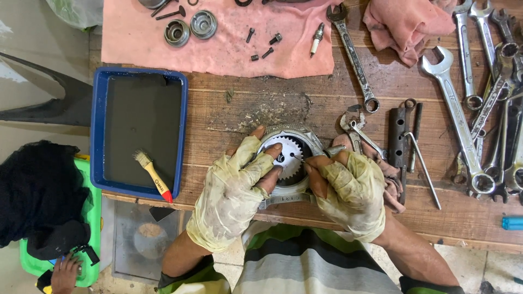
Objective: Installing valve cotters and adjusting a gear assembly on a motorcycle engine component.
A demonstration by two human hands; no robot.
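Head view: you are gripping the gear (pixel 289 158) at six o'clock on the counter (pixel 245 109), left hand (pixel 231 188) and right hand (pixel 348 190) fingers closed around it; next, probably steady turning.

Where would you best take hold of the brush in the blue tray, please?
Take the brush by its yellow handle near the red end, coming from the tray's near right corner. That end rests raised on the rim, while the bristles lie in the dark liquid.
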